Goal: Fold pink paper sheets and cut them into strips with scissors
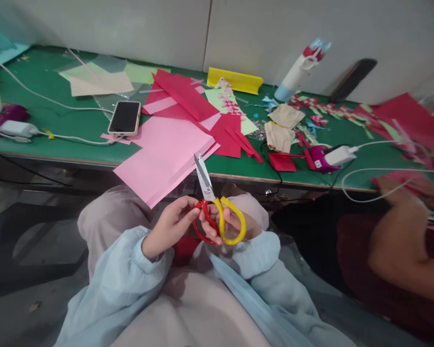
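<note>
A pair of scissors [204,180] is held above my lap, red handle on the left and yellow handle on the right. Its metal blades point toward the table, tips slightly apart. My right hand [246,221] is wrapped behind the handles, fingers showing through the loops. With thumb and forefinger, my left hand [177,224] pinches at the upper part of the red handle; whether a small scrap is also in that pinch I cannot tell. Just beyond the blades, pink paper sheets [159,159] overhang the table's front edge.
On the green table [75,152] lie a phone [125,118], red paper [188,94], a yellow folded strip [235,80], cloth pieces [285,118], woven paper strips and charging cables. A white bottle-shaped holder [295,74] stands behind. A co-worker's arm [400,236] is at right.
</note>
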Motion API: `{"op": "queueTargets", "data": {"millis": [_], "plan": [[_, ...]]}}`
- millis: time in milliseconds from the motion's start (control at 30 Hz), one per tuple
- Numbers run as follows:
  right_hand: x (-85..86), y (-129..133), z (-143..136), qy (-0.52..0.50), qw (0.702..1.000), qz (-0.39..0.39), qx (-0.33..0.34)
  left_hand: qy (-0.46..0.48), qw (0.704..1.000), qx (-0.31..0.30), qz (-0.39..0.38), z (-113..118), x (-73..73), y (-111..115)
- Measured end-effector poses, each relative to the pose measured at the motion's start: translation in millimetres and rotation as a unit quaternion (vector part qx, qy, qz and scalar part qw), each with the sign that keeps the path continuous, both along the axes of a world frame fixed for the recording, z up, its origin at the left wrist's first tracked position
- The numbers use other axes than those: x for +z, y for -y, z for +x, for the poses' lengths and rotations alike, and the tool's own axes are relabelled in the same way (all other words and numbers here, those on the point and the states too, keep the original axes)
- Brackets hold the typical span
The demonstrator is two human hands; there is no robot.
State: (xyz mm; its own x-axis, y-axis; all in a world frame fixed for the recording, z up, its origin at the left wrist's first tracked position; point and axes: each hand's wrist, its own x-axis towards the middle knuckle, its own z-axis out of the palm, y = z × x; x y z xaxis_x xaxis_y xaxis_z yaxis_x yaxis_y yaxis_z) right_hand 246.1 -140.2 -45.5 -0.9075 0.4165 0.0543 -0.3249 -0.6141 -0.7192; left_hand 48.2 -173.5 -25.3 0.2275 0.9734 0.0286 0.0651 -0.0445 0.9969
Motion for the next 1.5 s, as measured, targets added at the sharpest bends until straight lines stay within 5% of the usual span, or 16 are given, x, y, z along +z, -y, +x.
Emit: {"op": "queueTargets", "data": {"millis": [233,667,867,1033,1100,1367,1500], "plan": [[12.8,1.2,-0.1,0.037,0.999,0.02,-0.001,0.088,0.994,-0.019,-0.058,-0.9,0.3,-1.9],[0.2,3.8,1.2,0.037,0.999,-0.004,-0.031,0.128,0.986,0.008,-0.104,-2.0,-9.1,0.5],[-9.6,8.7,3.4,0.05,0.993,-0.026,-0.104,0.103,0.965,0.142,-0.196,-13.3,-39.3,19.6],[-26.0,14.7,5.5,0.093,0.985,-0.048,-0.137,0.235,0.876,0.281,-0.313,-39.3,-61.6,24.6],[-31.6,17.4,5.8,0.106,0.982,-0.056,-0.146,0.275,0.856,0.313,-0.306,-49.8,-60.6,20.8],[-40.1,25.7,-2.2,0.122,0.967,-0.082,-0.211,0.31,0.852,0.373,-0.197,-68.3,-37.7,-9.2],[-40.3,32.5,-2.8,0.131,0.957,-0.102,-0.24,0.316,0.856,0.359,-0.196,-69.7,-35.9,-16.5]]}}
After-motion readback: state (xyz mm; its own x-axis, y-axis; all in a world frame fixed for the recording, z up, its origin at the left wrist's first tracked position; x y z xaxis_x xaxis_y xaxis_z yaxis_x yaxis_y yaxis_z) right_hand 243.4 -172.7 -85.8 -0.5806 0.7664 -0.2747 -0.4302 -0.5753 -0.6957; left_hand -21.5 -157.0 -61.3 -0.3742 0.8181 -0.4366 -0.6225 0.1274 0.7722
